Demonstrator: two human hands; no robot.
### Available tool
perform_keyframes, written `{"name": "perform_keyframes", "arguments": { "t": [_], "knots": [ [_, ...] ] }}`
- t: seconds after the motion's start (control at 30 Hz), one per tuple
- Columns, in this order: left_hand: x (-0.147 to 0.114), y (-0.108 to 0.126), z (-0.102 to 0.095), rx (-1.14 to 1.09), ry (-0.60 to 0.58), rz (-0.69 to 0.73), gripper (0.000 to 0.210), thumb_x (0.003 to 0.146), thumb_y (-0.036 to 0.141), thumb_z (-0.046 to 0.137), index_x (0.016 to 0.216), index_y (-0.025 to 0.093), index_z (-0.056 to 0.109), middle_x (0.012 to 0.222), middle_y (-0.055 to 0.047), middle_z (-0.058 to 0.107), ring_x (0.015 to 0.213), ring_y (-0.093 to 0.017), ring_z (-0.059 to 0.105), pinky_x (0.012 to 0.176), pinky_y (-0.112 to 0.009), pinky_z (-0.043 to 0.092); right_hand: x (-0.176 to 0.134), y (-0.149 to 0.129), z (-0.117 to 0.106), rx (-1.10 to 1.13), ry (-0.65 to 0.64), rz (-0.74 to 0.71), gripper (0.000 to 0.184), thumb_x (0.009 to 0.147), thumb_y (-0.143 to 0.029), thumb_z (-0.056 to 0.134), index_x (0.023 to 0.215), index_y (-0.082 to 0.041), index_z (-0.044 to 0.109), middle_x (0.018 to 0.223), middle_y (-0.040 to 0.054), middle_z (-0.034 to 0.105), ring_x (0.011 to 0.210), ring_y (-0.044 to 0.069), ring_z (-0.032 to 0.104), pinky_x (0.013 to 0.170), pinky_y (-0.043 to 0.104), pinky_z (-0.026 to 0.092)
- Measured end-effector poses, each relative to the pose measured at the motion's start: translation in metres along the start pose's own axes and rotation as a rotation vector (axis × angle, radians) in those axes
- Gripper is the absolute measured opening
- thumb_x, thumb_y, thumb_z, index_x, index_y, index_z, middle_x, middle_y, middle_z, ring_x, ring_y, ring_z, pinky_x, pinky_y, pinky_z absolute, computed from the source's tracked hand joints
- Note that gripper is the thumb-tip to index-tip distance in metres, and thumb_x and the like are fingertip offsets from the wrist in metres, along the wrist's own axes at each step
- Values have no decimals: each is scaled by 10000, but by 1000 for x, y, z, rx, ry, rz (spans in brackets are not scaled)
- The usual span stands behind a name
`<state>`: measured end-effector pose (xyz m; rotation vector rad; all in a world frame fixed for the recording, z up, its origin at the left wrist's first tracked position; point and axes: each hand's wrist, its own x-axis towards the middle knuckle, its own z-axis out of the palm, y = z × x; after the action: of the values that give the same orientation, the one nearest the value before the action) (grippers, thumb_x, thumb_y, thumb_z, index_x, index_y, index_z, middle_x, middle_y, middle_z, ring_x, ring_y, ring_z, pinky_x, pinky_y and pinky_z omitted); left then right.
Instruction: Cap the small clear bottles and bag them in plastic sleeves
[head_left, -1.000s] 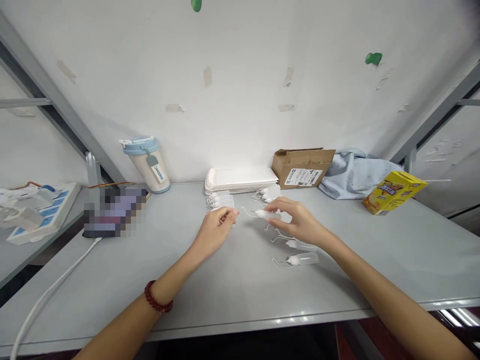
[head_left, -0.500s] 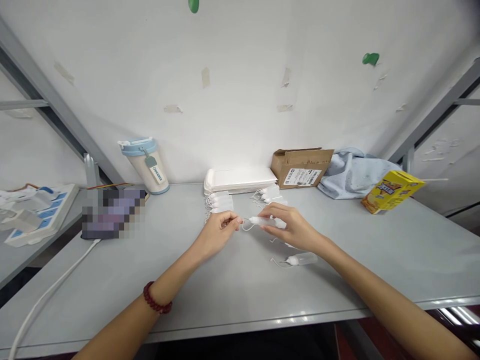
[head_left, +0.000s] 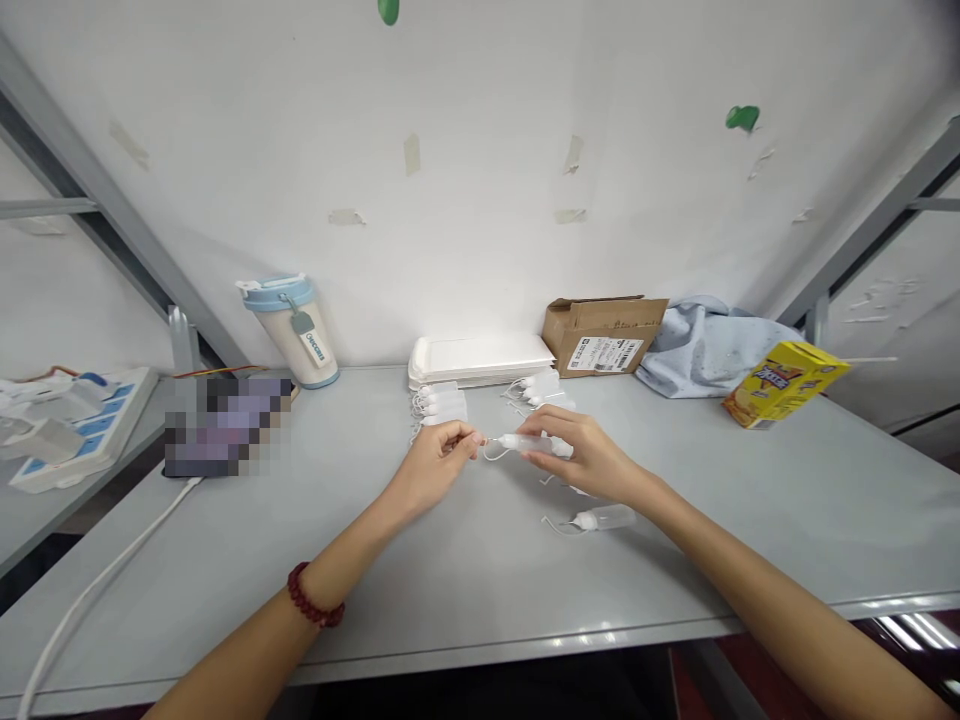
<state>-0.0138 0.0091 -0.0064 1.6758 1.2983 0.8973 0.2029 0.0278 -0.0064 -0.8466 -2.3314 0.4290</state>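
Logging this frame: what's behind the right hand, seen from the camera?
Part of at least one white-tipped bottle peeks out below the right hand, with grey table around it. The rest is covered, so the number of bottles there can't be told.

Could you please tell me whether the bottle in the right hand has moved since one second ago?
Yes: the bottle in the right hand has come slightly toward the person, away from the white stack.
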Motion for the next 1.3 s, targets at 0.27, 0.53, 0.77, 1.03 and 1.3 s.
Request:
{"name": "perform_keyframes", "arguments": {
  "t": [0.27, 0.53, 0.77, 1.03, 1.3],
  "knots": [
    [-1, 0, 0, 16, -2, 4, 276, 802, 383, 464, 653, 166, 548, 609, 28, 494, 509, -88, 372, 496, -210, 314, 0, 0, 1, 19, 1, -7, 174, 858, -300, 517, 970, -191, 590, 874, 63, 587, 785, 167, 552, 692, 300, 464],
    [0, 0, 0, 28, 12, 8, 284, 799, 386, 458, 633, 167, 530, 607, 24, 501, 510, -89, 374, 494, -211, 323, 0, -1, 1, 14, 14, -12, 183, 859, -313, 512, 976, -196, 592, 865, 60, 589, 783, 169, 558, 698, 305, 470],
    [0, 0, 1, 30, 15, 16, 281, 798, 386, 455, 623, 173, 507, 605, 33, 477, 536, -95, 380, 515, -213, 313, 0, -1, 1, -1, 18, -3, 155, 853, -284, 525, 954, -187, 591, 865, 62, 588, 781, 165, 552, 698, 300, 464],
    [1, -4, 1, 67, 9, 21, 286, 806, 392, 441, 641, 174, 526, 616, 26, 496, 540, -101, 387, 506, -214, 318, 0, -1, 4, 0, 13, -12, 155, 854, -293, 518, 953, -198, 590, 853, 56, 589, 773, 168, 557, 690, 308, 478],
    [0, -5, 1, 55, 14, 24, 260, 810, 358, 450, 646, 174, 533, 624, 30, 493, 559, -101, 395, 508, -210, 309, 1, -2, 4, -3, 50, -24, 165, 854, -286, 522, 975, -195, 590, 883, 71, 601, 778, 176, 571, 688, 309, 478]
  ]
}}
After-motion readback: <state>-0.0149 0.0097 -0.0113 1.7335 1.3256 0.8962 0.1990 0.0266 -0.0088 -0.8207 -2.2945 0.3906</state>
